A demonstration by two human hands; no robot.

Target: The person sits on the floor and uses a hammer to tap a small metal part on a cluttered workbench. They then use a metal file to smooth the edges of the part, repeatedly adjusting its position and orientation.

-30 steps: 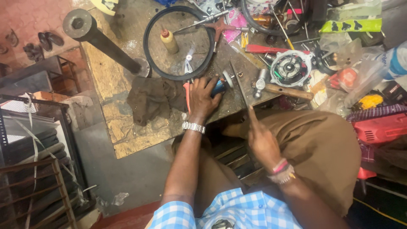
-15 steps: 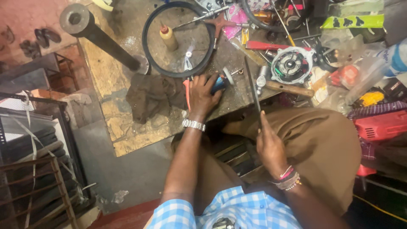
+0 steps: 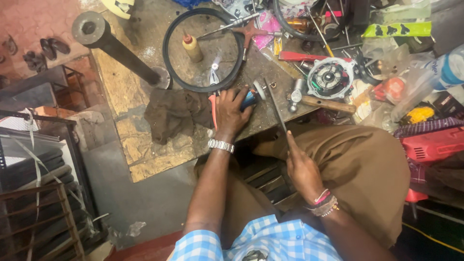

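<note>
Your right hand (image 3: pixel 302 166) fist-wrapped round file (image 3: pixel 275 104) handle; file's long axis points away, tip over bench (image 3: pixel 145 145). Your left hand (image 3: pixel 231 110) presses blue part (image 3: pixel 249 99) flat, fingers curled over it.

The person wears a short-sleeved shirt (image 3: pixel 261 241) in a blue-and-white check, its sleeves ending above the elbows, and loose brown trousers (image 3: pixel 367 179) that spread in soft folds over the lap. On the left wrist sits a silver metal link watch band (image 3: pixel 221 145), just below the left hand (image 3: pixel 231 112). The right wrist, just below the right hand (image 3: pixel 302 166), carries a stack of thin bands (image 3: pixel 323 202): a pink and red thread band, a darker one, and a beaded bracelet with small pale and orange beads.
</note>
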